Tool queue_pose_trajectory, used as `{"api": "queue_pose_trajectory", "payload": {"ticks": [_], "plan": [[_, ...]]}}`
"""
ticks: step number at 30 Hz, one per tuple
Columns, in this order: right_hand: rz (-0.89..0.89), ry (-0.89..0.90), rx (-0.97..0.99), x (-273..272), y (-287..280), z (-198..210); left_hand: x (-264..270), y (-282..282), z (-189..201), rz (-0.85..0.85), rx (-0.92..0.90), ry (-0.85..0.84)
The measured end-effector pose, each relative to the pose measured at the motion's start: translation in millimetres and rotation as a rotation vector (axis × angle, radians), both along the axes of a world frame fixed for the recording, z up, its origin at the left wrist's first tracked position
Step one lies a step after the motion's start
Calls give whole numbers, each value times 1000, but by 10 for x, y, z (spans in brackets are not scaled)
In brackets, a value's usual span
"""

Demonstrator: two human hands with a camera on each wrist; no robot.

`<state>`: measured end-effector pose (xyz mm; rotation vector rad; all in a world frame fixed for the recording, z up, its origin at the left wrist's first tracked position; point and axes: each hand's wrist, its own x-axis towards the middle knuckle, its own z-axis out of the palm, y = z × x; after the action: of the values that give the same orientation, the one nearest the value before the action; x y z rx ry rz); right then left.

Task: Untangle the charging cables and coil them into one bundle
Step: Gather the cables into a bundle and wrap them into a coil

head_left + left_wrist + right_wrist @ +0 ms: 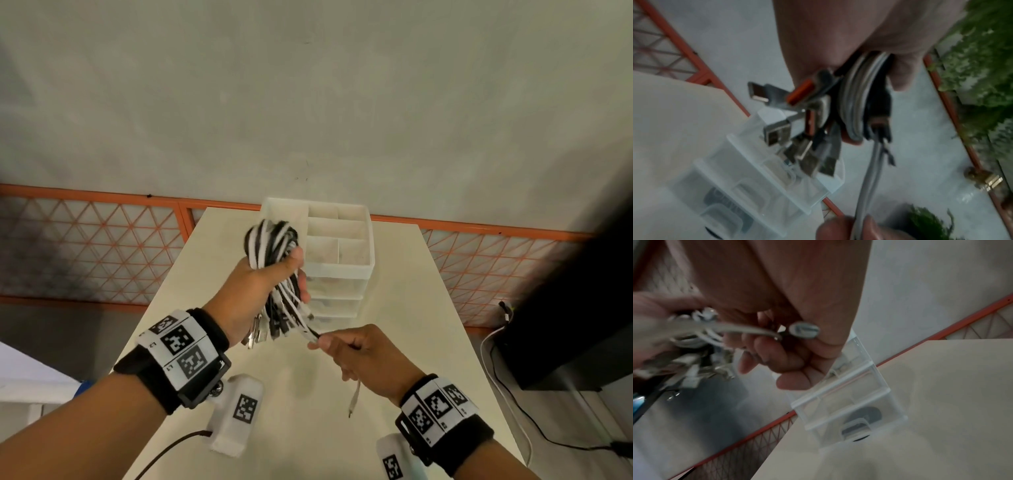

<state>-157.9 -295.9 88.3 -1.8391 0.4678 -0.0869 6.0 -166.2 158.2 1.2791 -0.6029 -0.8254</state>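
My left hand grips a bundle of black and white charging cables above the table, loops sticking up past the fist and several USB plugs dangling below. My right hand pinches a white cable that runs down out of the bundle. Its loose end hangs below the right fist. In the right wrist view the cable passes between thumb and curled fingers. The left wrist view shows white strands wrapped inside the left fist.
A translucent white drawer organizer with open top compartments stands on the beige table just behind my hands. An orange mesh railing runs behind the table. A dark cabinet with trailing cords stands to the right.
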Motion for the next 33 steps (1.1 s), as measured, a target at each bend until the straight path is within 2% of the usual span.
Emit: {"api": "queue_pose_trajectory", "payload": {"ticks": [4, 7, 12, 16, 19, 21, 24, 28, 33], "plan": [[52, 59, -58, 57, -97, 99, -58, 54, -14, -335, 261, -231], [21, 8, -193, 112, -148, 251, -59, 36, -67, -336, 432, -354], [-49, -160, -246, 189, -30, 402, -152, -10, -148, -298, 316, -278], [-92, -181, -255, 228, 57, 356, -233, -26, -170, -305, 275, -151], [-213, -161, -265, 247, -10, 336, -208, -53, -165, -211, 302, -126], [-265, -183, -289, 236, -90, 336, -148, -73, -148, -111, 283, -50], [-232, -152, -269, 178, -107, 322, -43, -88, -115, -34, 245, 45], [-205, -175, 13, 122, 51, 334, 12, -118, -104, 24, 213, 66], [-233, -183, -94, 137, -18, 335, -21, -91, -170, -22, 196, 86]]}}
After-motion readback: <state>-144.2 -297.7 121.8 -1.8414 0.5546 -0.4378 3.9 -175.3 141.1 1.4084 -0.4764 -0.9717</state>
